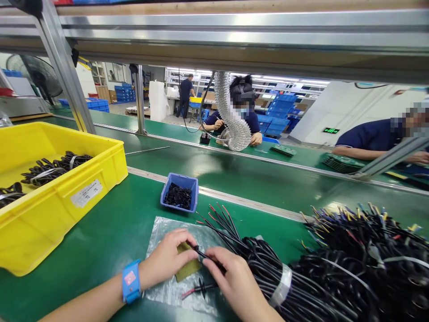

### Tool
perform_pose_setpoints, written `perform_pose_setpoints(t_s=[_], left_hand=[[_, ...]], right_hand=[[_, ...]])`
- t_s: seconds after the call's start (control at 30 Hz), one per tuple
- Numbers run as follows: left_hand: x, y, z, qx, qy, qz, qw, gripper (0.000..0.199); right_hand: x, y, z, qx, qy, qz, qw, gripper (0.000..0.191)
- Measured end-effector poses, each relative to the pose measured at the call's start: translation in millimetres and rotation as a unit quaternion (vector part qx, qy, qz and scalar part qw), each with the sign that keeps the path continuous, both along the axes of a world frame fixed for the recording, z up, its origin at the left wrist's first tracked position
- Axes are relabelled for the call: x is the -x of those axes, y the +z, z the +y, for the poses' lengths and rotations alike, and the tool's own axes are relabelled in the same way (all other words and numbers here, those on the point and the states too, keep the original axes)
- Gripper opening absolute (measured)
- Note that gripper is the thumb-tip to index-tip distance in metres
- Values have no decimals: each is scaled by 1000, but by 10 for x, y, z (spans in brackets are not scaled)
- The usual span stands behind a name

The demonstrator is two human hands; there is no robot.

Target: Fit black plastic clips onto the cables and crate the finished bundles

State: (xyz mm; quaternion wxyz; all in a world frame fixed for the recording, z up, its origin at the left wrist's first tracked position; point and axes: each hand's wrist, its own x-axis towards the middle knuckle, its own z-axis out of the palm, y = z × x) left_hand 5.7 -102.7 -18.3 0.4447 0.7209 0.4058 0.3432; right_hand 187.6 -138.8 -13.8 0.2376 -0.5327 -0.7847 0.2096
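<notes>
Black cable [201, 253], partly behind fingers [218, 254]

A hand could pass over the smooth green tabletop [137, 190] between the yellow plastic crate [56, 219] and small blue plastic bin [163, 197]. Bundled black cables [263, 264] obstruct the right.

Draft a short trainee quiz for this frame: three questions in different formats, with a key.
1. True or false: the blue wristband is worn on the left arm.

2. Where is the pile of small black parts?
A. In the yellow bin
B. In the purple-blue tray
C. On the metal rail

3. Fill in the blank: the left hand and the right hand both hold a thin black ____.

Key: 1. True. 2. B. 3. Cable.
</notes>
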Motion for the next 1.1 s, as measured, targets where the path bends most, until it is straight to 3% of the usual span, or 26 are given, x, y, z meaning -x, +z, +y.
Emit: perform_pose_setpoints(t_s=[0.1, 0.3, 0.7, 0.83, 0.97, 1.1], left_hand=[[15, 11, -1, -35, 9, 45, 998, 9], [70, -4, 37, -37, 5, 82, 996, 17], [-44, -37, -83, -173, -46, 28, 983, 19], [-64, -59, -82, -137, -43, 25, 989, 17], [-57, -98, -33, -62, -11, 29, 998, 18], [-55, -97, -30, -37, -14, 36, 999, 17]], right_hand=[[-7, -51, -17, -19, -5, -44, 999, 18], [-15, -86, -52, -46, 10, -94, 994, 31], [6, 100, -25, 79, 80, -65, 991, 37], [13, 135, -49, 84, 73, -89, 990, 37], [-15, 146, -83, 37, 57, -123, 990, 33], [-48, 84, -107, -19, 63, -108, 992, 34]])
